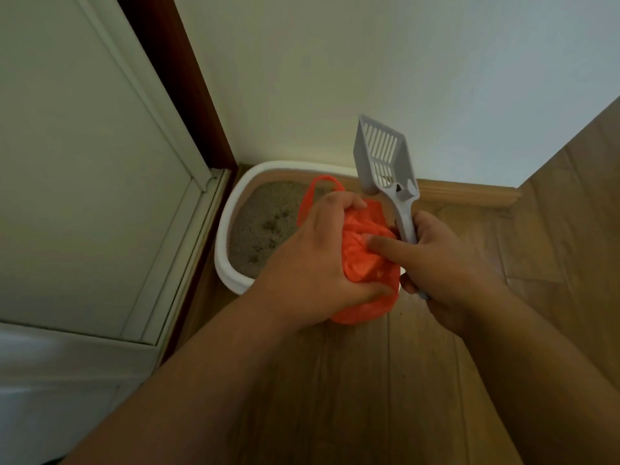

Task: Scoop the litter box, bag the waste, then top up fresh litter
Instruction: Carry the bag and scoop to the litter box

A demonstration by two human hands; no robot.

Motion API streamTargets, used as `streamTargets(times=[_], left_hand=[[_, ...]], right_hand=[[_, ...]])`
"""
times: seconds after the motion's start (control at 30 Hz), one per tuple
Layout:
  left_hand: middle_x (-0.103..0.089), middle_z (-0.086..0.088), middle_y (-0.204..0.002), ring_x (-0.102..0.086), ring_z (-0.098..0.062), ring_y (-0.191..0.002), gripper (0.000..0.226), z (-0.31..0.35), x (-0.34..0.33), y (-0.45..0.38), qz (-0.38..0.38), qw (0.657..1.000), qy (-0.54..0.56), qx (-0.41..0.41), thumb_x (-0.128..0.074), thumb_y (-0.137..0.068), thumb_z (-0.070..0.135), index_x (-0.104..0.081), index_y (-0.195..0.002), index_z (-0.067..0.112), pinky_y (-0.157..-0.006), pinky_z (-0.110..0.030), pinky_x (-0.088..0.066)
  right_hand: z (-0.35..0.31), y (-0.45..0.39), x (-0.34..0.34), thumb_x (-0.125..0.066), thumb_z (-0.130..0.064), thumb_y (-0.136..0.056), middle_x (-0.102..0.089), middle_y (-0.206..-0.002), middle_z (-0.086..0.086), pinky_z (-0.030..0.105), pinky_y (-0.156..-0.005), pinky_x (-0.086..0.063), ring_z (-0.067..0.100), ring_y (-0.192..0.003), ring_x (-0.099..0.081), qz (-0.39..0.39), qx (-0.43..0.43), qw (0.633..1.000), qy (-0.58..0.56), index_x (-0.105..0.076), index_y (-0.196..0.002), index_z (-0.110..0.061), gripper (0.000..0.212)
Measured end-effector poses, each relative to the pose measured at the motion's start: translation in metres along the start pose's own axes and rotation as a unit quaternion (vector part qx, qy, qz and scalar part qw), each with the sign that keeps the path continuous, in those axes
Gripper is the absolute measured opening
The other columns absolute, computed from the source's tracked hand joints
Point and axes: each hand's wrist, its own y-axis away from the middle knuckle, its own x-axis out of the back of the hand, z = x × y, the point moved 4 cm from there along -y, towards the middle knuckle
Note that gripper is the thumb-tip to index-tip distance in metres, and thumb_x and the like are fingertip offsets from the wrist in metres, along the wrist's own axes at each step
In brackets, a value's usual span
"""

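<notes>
A white litter box [225, 229] with grey-brown litter sits on the floor in the corner by the wall. Several darker clumps show in the litter. My left hand [312, 250] grips a crumpled orange plastic bag [364, 263] in front of the box; one bag handle loops up above my fingers. My right hand [449, 266] holds the handle of a grey slotted litter scoop [385, 159], its head pointing up against the wall. The right index finger pokes into the orange bag. My hands and the bag hide the near right part of the box.
A white door [84, 162] with a dark brown frame [188, 85] stands to the left of the box. A cream wall [369, 62] rises behind it, with a wooden skirting board [469, 193]. Wooden plank floor [385, 380] spreads below my arms and to the right.
</notes>
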Motion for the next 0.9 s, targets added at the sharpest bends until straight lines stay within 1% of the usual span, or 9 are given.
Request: streamTargets(times=[0.07, 0.17, 0.23, 0.3, 0.4, 0.57, 0.7, 0.8, 0.9], left_hand=[[-0.030, 0.024, -0.147, -0.042, -0.005, -0.134, 0.100, -0.004, 0.007, 0.000, 0.004, 1.000, -0.006, 0.003, -0.092, -0.062, 0.056, -0.028, -0.138, 0.046, -0.106, -0.041, -0.052], [-0.030, 0.025, -0.137, -0.038, 0.005, -0.121, 0.088, -0.013, 0.020, 0.001, 0.022, 0.999, -0.023, 0.025, -0.090, -0.068, 0.053, -0.033, -0.134, 0.043, -0.096, -0.016, -0.043], [-0.038, 0.021, -0.129, -0.046, 0.007, -0.107, 0.062, -0.017, 0.028, 0.001, 0.033, 0.997, -0.066, 0.029, -0.085, -0.078, 0.046, -0.044, -0.124, 0.039, -0.082, -0.008, -0.040], [-0.047, 0.019, -0.118, -0.054, 0.003, -0.102, 0.039, -0.020, 0.037, 0.002, 0.052, 0.994, -0.085, 0.037, -0.081, -0.083, 0.035, -0.052, -0.109, 0.035, -0.076, -0.012, -0.046], [-0.049, 0.018, -0.109, -0.056, -0.006, -0.099, 0.036, -0.025, 0.048, 0.003, 0.070, 0.994, -0.060, 0.064, -0.081, -0.079, 0.020, -0.057, -0.101, 0.035, -0.080, -0.031, -0.056], [-0.039, 0.021, -0.103, -0.050, -0.002, -0.091, 0.064, -0.028, 0.053, 0.008, 0.035, 0.991, -0.100, 0.084, -0.074, -0.081, 0.005, -0.061, -0.132, 0.042, -0.072, -0.014, -0.041], [-0.038, 0.018, -0.104, -0.050, -0.012, -0.102, 0.043, -0.029, 0.059, 0.013, 0.051, 0.979, -0.170, 0.099, -0.072, -0.083, 0.012, -0.064, -0.118, 0.034, -0.080, -0.028, -0.048], [-0.038, 0.005, -0.138, -0.041, -0.022, -0.130, 0.036, -0.030, 0.060, 0.016, 0.059, 0.971, -0.191, 0.128, -0.075, -0.081, 0.024, -0.059, -0.112, 0.030, -0.103, -0.045, -0.048], [-0.050, 0.008, -0.133, -0.054, -0.012, -0.110, 0.024, -0.026, 0.064, 0.017, 0.041, 0.973, -0.182, 0.133, -0.077, -0.081, 0.026, -0.056, -0.090, 0.028, -0.086, -0.032, -0.049]], right_hand=[[0.001, -0.002, 0.003, -0.080, -0.019, -0.084, -0.071, -0.087, -0.009, 0.013, -0.045, -0.047, -0.004, -0.059, -0.067, 0.016, 0.015, 1.000, 0.015, -0.059, -0.121, -0.021, 0.043], [0.002, -0.004, 0.008, -0.083, -0.020, -0.079, -0.073, -0.109, -0.004, 0.020, -0.056, -0.054, 0.011, -0.090, -0.073, 0.039, 0.015, 0.999, 0.021, -0.058, -0.127, -0.025, 0.054], [-0.001, -0.004, 0.010, -0.082, -0.016, -0.080, -0.071, -0.108, -0.002, 0.017, -0.050, -0.051, 0.005, -0.075, -0.071, 0.044, 0.016, 0.999, 0.001, -0.057, -0.127, -0.022, 0.054], [-0.005, -0.003, 0.011, -0.081, -0.013, -0.082, -0.070, -0.105, 0.000, 0.014, -0.044, -0.047, -0.001, -0.057, -0.066, 0.043, 0.025, 0.999, -0.005, -0.056, -0.128, -0.019, 0.053], [-0.006, -0.001, 0.012, -0.081, -0.019, -0.083, -0.069, -0.107, 0.001, 0.013, -0.043, -0.045, 0.005, -0.064, -0.062, 0.044, 0.034, 0.998, 0.013, -0.055, -0.129, -0.021, 0.052], [0.000, 0.001, 0.023, -0.078, -0.033, -0.086, -0.068, -0.105, 0.000, 0.015, -0.045, -0.047, 0.015, -0.077, -0.067, 0.095, 0.046, 0.990, 0.093, -0.055, -0.121, -0.023, 0.043], [0.007, -0.003, 0.034, -0.074, -0.043, -0.088, -0.069, -0.102, 0.000, 0.026, -0.054, -0.053, 0.021, -0.077, -0.071, 0.131, 0.048, 0.965, 0.220, -0.054, -0.117, -0.025, 0.040], [0.005, -0.001, 0.043, -0.072, -0.034, -0.092, -0.067, -0.096, 0.001, 0.019, -0.043, -0.048, 0.015, -0.058, -0.068, 0.139, 0.043, 0.955, 0.258, -0.052, -0.114, -0.023, 0.031], [0.000, 0.001, 0.051, -0.069, -0.028, -0.093, -0.065, -0.093, 0.000, 0.027, -0.047, -0.054, 0.019, -0.060, -0.069, 0.154, 0.046, 0.935, 0.316, -0.050, -0.113, -0.024, 0.029]])
